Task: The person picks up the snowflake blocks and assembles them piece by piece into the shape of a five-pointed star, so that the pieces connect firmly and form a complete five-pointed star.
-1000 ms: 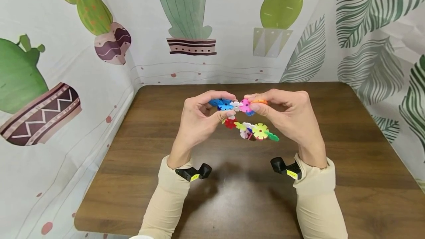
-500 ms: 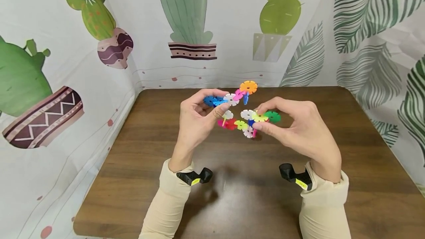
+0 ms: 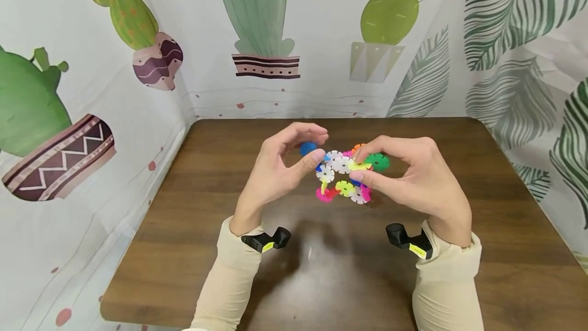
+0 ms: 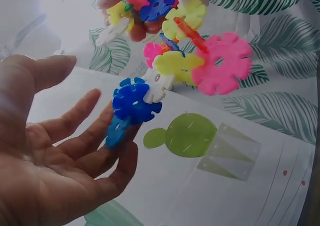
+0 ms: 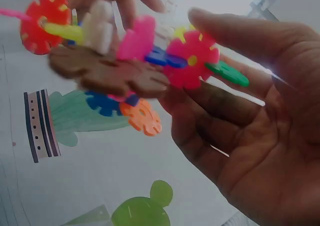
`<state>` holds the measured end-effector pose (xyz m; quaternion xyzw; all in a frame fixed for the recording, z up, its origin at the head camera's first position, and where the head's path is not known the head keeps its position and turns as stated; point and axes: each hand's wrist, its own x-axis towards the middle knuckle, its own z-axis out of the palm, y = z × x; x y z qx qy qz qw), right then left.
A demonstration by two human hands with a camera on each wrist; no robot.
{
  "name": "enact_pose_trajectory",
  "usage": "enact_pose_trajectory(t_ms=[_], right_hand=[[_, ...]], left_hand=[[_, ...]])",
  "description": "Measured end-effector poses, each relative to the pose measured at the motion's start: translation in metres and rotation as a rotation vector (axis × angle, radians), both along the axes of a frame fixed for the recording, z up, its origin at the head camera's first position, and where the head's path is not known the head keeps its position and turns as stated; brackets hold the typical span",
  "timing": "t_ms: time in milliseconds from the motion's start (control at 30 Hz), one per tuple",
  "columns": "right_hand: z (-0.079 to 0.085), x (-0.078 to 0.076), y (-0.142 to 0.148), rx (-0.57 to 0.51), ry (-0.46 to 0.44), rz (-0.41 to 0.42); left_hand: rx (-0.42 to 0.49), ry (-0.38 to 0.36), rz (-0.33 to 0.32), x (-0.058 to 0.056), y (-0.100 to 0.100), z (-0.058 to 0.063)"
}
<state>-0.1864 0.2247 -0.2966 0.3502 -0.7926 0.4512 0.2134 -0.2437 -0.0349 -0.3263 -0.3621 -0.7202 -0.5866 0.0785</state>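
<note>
A piece built from interlocking snowflake discs (image 3: 343, 164) in many colours hangs above the table. My right hand (image 3: 413, 178) pinches its yellow disc (image 3: 359, 165) between thumb and index finger, beside a green disc (image 3: 378, 161). My left hand (image 3: 287, 162) surrounds the blue end with thumb and fingers spread apart; in the left wrist view the blue discs (image 4: 134, 102) lie against its fingers while the thumb stands clear. A large pink disc (image 4: 222, 64) juts out there. The right wrist view shows a brown disc (image 5: 110, 76) and an orange one (image 5: 142, 117), partly blurred.
Beneath both hands is a dark wooden table (image 3: 206, 269) with rounded corners. A white cloth (image 3: 321, 86) printed with cacti and leaves hangs behind it and along the sides. Each wrist wears a black camera (image 3: 266, 240).
My right hand moved from the pink and orange discs to the yellow one. My left thumb and fingers have since parted from the blue discs, and the piece has turned, its orange end dropping rightward.
</note>
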Motion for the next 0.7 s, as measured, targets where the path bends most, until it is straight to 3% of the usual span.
enact_pose_trajectory(t_ms=[133,267,433,600,700], right_hand=[[-0.0019,-0.0013,-0.0039,0.040,-0.016,0.106],[-0.0040,-0.0014,-0.0051,0.072,-0.004,0.188],[-0.0055,-0.0019,-0.0062,0.072,0.008,0.236],[-0.0045,-0.0036,-0.0051,0.066,0.012,0.225],[-0.0037,-0.0050,-0.0032,0.021,-0.002,0.221]], left_hand=[[-0.099,0.049,0.034,0.0019,0.0037,-0.0009],[-0.178,0.042,0.070,0.0043,0.0056,0.0002],[-0.233,0.000,0.015,0.0049,0.0081,0.0010],[-0.188,-0.015,0.007,0.0044,0.0068,-0.0004],[-0.077,-0.046,0.026,0.0038,0.0021,-0.0002]])
